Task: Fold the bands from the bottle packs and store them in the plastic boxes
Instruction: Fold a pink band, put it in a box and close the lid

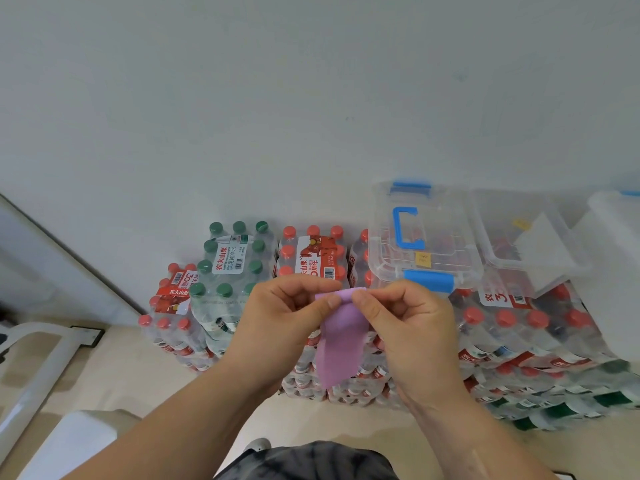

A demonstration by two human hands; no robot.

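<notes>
Both hands hold the band (341,341) by its top edge. The left hand (287,306) pinches the left corner between thumb and forefinger, and the right hand (405,313) pinches the right corner the same way. The purple strip hangs limp between the wrists, in the air on the near side of the packs (311,251).

It looks thin, soft and very light, probably a little stretchy. It should fold at a touch but is unlikely to hold a crease unless pinched. The corners and ends are the best places to grip it, so that end meets end squarely.

Shrink-wrapped packs are stacked against the wall, with green caps (235,258) at the left and red caps elsewhere. Two clear boxes sit on the packs at the far right. The closed box (422,237), with a blue handle and latches, has its lid on and would need unlatching. The open box (512,230) further right seems easier to use, though a pale sheet or lid (550,251) lies tilted across it.
</notes>
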